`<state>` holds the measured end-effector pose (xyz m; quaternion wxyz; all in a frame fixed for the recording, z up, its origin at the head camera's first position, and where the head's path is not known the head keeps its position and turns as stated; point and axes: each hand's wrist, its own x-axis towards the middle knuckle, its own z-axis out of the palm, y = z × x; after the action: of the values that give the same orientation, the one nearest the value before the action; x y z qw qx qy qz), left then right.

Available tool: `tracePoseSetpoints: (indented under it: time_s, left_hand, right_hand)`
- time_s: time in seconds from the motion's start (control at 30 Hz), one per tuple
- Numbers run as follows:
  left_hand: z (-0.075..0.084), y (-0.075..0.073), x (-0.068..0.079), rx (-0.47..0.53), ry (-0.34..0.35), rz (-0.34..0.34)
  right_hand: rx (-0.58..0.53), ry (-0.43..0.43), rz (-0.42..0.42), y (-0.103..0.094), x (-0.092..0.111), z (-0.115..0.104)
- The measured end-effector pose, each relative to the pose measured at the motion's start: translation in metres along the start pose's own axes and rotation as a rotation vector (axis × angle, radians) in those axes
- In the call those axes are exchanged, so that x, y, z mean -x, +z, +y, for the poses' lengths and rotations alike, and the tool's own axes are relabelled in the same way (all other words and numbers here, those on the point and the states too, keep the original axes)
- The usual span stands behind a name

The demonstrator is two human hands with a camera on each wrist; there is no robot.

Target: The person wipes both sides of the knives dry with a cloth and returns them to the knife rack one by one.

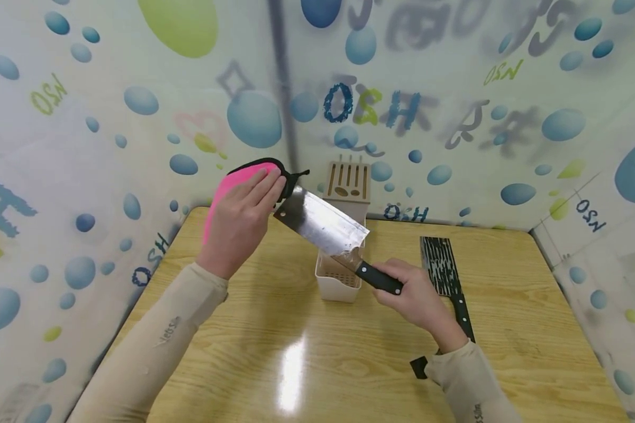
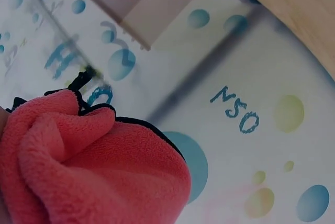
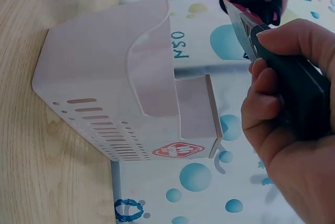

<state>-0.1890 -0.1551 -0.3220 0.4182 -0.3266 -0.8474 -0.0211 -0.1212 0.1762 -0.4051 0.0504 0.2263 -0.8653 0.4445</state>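
Pink cloth on bare steel

At the left, the pink cloth [image 2: 120, 171] with its black trim lies over the far end of the cleaver [image 1: 323, 220]; the work looks like wiping the blade. To do that well, keep a full fold between skin and steel, press flat, and stroke along the blade rather than across its edge, which the heel corner suggests faces away from the person. The left hand [image 1: 243, 217] lies over the cloth, fingers close together and nearly straight; its thumb is hidden, but it seems to pinch the cloth round the steel.

The cleaver is held slanting in the air above the table [image 1: 233, 329], in front of the white holder [image 1: 338, 291] with its slotted top [image 1: 347, 182]. Next, the right hand [image 1: 410, 291] is wrapped closely round the black handle [image 1: 378, 278]; a firm, still grip here should stop the blade twisting. The two hands are apart, linked only by cloth and cleaver. Farther right, a black-streaked knife [image 1: 439, 264] lies on the table, its handle close by the right wrist.
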Motion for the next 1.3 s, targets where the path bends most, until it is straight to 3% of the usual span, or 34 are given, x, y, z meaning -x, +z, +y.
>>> tracePoseSetpoints:
  time_s: [0.3,0.53,0.93,1.3]
  left_hand:
    - [0.012,0.016,0.005,0.012,0.037,-0.098]
    - [0.015,0.023,0.004,0.060,0.020,-0.167]
    - [0.010,0.032,-0.002,0.081,-0.051,-0.209]
    - [0.021,0.036,0.001,0.069,0.021,-0.220]
  right_hand:
    - [0.003,-0.040,0.060,0.001,0.001,-0.003]
    - [0.029,-0.158,0.131,0.005,0.002,-0.001]
    - [0.072,-0.245,0.188,0.012,0.001,-0.004]
    - [0.114,-0.259,0.211,0.014,0.001,-0.004]
